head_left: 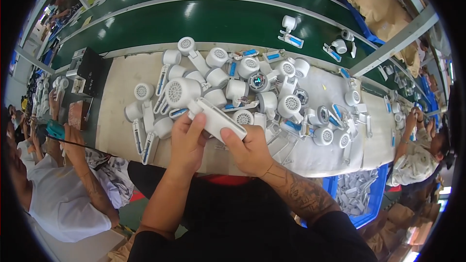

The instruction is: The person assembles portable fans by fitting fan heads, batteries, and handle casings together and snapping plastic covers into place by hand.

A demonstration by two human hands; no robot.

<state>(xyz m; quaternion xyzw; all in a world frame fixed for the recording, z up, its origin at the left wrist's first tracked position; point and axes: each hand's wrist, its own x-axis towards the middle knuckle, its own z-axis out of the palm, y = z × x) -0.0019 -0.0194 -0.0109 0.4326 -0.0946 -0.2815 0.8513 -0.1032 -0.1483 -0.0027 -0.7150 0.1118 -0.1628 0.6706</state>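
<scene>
Both hands hold one white handheld fan [183,92] over the near part of the table. Its round head points to the far left, and its long handle slants down to the right. My left hand [186,140] closes around the handle close to the head. Toward the handle's end, my right hand [250,151] grips with the thumb pressed on top. Beyond lies a heap of similar white fans [218,57], several with blue cells showing in opened handles. One fan motor [257,82] faces up with a turquoise mark. Clear plastic pieces [282,146] lie right of my right hand.
A green conveyor [194,17] runs behind the table, carrying a few fan parts. At left stand a black box device [83,75] and a co-worker holding a teal power tool [56,130]. Another person works at right. A blue bin [377,206] holds white plastic parts.
</scene>
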